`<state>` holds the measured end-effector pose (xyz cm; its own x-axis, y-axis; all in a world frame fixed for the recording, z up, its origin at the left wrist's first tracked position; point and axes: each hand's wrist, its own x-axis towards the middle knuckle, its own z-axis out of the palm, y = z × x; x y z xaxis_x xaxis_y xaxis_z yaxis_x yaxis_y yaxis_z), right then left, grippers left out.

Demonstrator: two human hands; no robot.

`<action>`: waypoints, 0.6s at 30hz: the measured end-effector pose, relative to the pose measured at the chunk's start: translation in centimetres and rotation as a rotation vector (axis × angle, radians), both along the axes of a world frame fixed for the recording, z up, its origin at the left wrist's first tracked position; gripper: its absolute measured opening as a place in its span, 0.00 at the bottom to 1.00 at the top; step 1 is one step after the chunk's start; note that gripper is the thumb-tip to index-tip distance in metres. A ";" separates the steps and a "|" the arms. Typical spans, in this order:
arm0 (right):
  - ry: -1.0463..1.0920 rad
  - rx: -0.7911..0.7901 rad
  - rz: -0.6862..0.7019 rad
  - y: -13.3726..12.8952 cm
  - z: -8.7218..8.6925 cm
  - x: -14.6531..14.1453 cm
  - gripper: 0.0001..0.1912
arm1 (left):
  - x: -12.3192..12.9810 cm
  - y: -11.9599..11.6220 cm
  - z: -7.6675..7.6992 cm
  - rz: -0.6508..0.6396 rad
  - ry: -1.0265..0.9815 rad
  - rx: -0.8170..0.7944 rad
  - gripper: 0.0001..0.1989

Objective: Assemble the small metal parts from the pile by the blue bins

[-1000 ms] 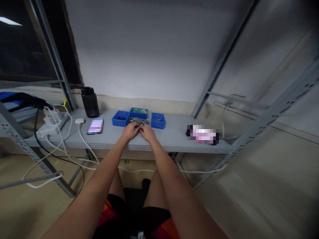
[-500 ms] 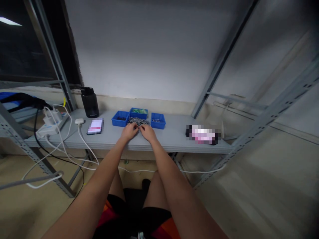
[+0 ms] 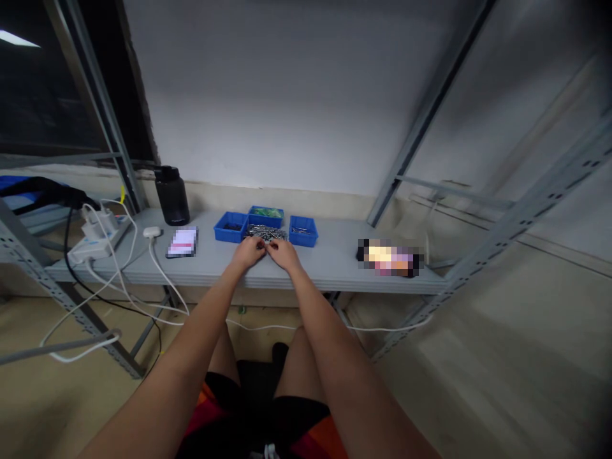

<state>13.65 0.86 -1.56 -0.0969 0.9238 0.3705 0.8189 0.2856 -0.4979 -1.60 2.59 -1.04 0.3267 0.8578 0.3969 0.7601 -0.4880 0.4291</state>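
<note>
Barely moved: left hand [image 3: 249, 252], right hand [image 3: 285, 254] | fingers curled, grip: cannot tell | slender metal parts [image 3: 266, 232] just beyond

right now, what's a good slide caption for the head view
Left hand and right hand close together at a heap of metal pieces, with blue bins nearby.
</note>
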 end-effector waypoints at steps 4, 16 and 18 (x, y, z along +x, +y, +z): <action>-0.007 -0.011 -0.001 0.2 -0.1 0.1 0.12 | 0.0 -0.1 0.1 -0.004 0.002 -0.005 0.09; 0.029 -0.023 0.008 0.3 -0.2 0.1 0.11 | 0.1 -0.5 0.4 0.025 0.020 -0.022 0.08; 0.045 -0.019 0.014 0.2 -0.2 0.0 0.11 | 0.1 -0.5 0.5 0.028 0.026 -0.024 0.08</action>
